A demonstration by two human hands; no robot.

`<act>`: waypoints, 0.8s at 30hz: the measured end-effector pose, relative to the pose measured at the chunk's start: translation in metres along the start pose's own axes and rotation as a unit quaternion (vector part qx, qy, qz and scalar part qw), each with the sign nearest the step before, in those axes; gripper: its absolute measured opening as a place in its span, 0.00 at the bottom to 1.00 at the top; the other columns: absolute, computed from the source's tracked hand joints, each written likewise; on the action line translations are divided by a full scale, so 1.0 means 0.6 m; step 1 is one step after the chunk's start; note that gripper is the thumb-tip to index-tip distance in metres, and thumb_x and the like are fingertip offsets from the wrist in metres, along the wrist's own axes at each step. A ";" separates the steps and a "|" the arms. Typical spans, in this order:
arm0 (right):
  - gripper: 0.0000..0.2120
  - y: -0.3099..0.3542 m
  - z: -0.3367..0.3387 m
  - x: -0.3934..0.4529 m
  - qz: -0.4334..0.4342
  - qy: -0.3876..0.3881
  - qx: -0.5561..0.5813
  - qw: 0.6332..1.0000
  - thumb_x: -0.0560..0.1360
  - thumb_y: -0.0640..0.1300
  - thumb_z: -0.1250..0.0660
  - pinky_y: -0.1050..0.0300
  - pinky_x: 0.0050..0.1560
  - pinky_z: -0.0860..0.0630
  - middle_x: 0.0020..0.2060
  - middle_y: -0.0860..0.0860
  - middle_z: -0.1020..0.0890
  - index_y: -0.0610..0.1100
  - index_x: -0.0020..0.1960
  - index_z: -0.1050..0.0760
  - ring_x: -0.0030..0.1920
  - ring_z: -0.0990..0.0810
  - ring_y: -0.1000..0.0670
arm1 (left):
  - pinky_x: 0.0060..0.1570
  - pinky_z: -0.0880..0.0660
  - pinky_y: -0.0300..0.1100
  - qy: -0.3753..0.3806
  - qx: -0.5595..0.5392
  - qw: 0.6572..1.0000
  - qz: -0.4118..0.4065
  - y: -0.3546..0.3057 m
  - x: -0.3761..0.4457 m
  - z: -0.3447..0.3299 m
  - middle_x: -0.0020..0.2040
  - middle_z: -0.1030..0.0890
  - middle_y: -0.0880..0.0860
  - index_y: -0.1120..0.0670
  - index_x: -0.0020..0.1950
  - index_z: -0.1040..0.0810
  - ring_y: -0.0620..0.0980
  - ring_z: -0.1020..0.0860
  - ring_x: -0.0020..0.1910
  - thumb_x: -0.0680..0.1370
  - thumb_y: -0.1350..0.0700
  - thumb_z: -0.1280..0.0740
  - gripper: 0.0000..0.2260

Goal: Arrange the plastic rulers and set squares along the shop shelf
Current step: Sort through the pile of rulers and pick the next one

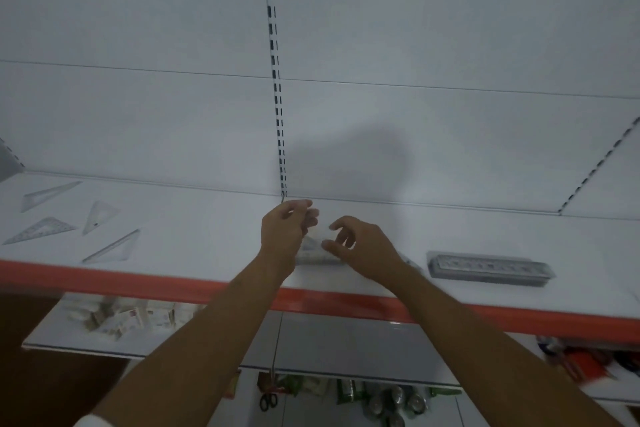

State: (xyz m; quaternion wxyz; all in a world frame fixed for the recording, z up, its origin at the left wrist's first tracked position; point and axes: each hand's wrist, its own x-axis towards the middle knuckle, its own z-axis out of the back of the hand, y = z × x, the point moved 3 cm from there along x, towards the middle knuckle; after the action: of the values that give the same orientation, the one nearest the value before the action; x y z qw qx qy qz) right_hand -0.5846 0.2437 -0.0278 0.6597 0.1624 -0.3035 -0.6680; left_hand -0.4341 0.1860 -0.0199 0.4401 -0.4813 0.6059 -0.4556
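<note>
A: Clear set square (317,250) at frame centre, flat on the shelf (207,239), long edge left-right, between both hands.

B: Grip? Left hand (289,230) curled, contents unclear. Right hand (360,243) loosely curled, empty, nearer.

no legible text, ruler markings (488,267) and lower-shelf packets (117,317) too blurred to read
</note>
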 end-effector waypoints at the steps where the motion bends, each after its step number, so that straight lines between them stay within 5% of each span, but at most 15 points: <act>1: 0.23 -0.006 0.003 -0.003 -0.009 -0.002 0.003 1.000 0.71 0.62 0.31 0.61 0.42 0.24 0.41 0.57 0.20 0.51 0.59 0.26 0.39 0.21 0.57 | 0.44 0.22 0.41 0.001 0.001 1.000 -0.008 0.001 -0.002 -0.007 0.44 0.15 0.55 0.55 0.50 0.19 0.49 0.17 0.42 0.80 0.57 0.35 0.06; 7: 0.29 -0.048 0.031 -0.016 -0.022 -0.060 -0.038 0.997 0.72 0.55 0.29 0.60 0.45 0.26 0.40 0.54 0.23 0.46 0.69 0.31 0.40 0.25 0.56 | 0.50 0.20 0.44 0.055 -0.029 0.997 0.037 0.017 -0.014 -0.063 0.45 0.16 0.60 0.60 0.51 0.20 0.54 0.17 0.44 0.76 0.63 0.31 0.05; 11: 0.24 -0.088 0.068 -0.026 -0.059 -0.024 -0.089 0.994 0.77 0.53 0.34 0.56 0.53 0.26 0.43 0.55 0.24 0.47 0.70 0.31 0.45 0.26 0.55 | 0.45 0.19 0.43 0.103 0.132 0.986 -0.006 0.043 -0.009 -0.082 0.40 0.15 0.56 0.60 0.54 0.19 0.53 0.16 0.41 0.75 0.60 0.29 0.09; 14: 0.22 -0.118 0.089 -0.042 -0.080 -0.005 -0.111 0.991 0.76 0.56 0.34 0.56 0.55 0.26 0.46 0.54 0.22 0.48 0.68 0.28 0.48 0.24 0.54 | 0.40 0.21 0.41 0.132 0.317 0.934 -0.094 0.054 -0.012 -0.100 0.39 0.17 0.52 0.54 0.52 0.19 0.47 0.19 0.37 0.73 0.54 0.27 0.10; 18: 0.24 -0.143 0.102 -0.060 -0.075 0.004 -0.152 0.985 0.75 0.58 0.34 0.54 0.60 0.29 0.50 0.53 0.20 0.48 0.66 0.26 0.55 0.22 0.51 | 0.41 0.27 0.33 0.189 0.435 0.868 -0.146 0.066 -0.023 -0.126 0.42 0.18 0.49 0.54 0.56 0.21 0.43 0.23 0.37 0.73 0.54 0.27 0.13; 24: 0.23 -0.155 0.115 -0.071 -0.092 0.050 -0.234 0.967 0.74 0.61 0.34 0.51 0.63 0.39 0.59 0.53 0.23 0.52 0.65 0.25 0.61 0.28 0.50 | 0.56 0.29 0.41 0.228 0.544 0.793 -0.156 0.080 -0.030 -0.154 0.56 0.21 0.52 0.55 0.61 0.23 0.50 0.25 0.56 0.75 0.52 0.30 0.16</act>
State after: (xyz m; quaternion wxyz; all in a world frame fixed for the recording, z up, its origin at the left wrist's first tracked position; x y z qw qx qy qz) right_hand -0.6965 0.2938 -0.0405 0.6293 0.0636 -0.0891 -0.7694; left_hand -0.5300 0.2216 -0.0468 0.4013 -0.1327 0.2580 -0.8688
